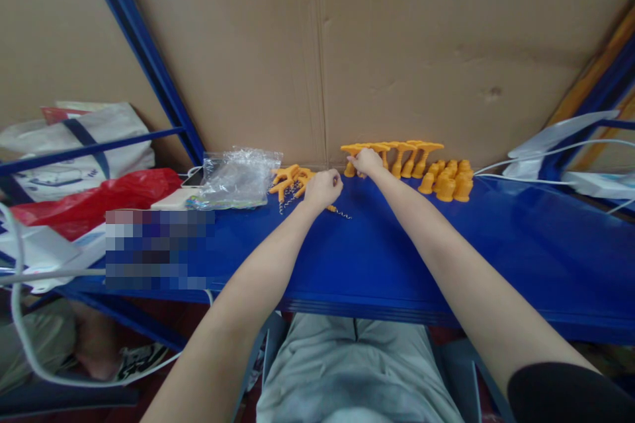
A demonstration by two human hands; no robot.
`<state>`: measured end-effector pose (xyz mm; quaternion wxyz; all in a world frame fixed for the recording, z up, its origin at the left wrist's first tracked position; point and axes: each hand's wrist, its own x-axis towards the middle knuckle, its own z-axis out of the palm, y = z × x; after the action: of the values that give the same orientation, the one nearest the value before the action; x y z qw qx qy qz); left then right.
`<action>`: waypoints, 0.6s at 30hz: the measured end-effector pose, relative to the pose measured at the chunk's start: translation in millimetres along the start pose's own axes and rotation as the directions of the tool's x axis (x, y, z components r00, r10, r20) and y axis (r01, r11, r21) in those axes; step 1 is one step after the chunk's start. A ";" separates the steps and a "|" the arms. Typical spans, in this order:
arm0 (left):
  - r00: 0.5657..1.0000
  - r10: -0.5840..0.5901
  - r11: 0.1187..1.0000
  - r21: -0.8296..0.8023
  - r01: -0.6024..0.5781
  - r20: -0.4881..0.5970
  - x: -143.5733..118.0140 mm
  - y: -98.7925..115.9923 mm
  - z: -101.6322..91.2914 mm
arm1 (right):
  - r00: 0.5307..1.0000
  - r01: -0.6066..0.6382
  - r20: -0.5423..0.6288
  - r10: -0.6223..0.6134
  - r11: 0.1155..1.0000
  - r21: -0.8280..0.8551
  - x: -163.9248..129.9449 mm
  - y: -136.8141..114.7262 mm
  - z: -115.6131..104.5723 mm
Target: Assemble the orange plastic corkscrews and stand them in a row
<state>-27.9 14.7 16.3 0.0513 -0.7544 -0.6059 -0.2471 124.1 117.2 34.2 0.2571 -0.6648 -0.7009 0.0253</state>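
My left hand point(323, 189) is closed, with a yellow corkscrew piece point(331, 209) sticking out beneath it, its metal spiral pointing right. The fingers hide most of that piece. Just to the left lies a small pile of yellow corkscrew handles point(285, 178) with bare spirals. My right hand point(368, 162) is closed around an upright yellow corkscrew point(350, 168) at the left end of a row. Several T-handled corkscrews point(409, 157) stand to its right against the cardboard. Further right, yellow bell-shaped sleeves point(447, 180) stand grouped together.
A clear plastic bag point(238, 178) lies left of the pile on the blue shelf point(367, 264). Beyond it are a red plastic bag point(124, 195) and a cloth bag point(94, 145). Cardboard point(258, 59) forms the back. White cables point(526, 158) run at the right; another person's leg shows lower left.
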 end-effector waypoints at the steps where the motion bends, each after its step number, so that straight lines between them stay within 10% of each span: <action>1: 1.000 -0.001 1.000 0.002 0.001 0.002 -0.2 0.4 0.0 | 1.000 0.003 -0.010 -0.003 1.000 0.000 -0.2 0.1 -0.6; 18: 1.000 0.017 1.000 0.014 -0.017 0.002 -1.3 2.7 0.4 | 0.985 0.028 -0.168 -0.031 0.999 -0.021 -12.8 -19.7 0.5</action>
<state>-25.4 13.0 15.9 0.0580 -0.7593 -0.6013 -0.2419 105.7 103.0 37.1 0.3096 -0.6564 -0.6867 -0.0413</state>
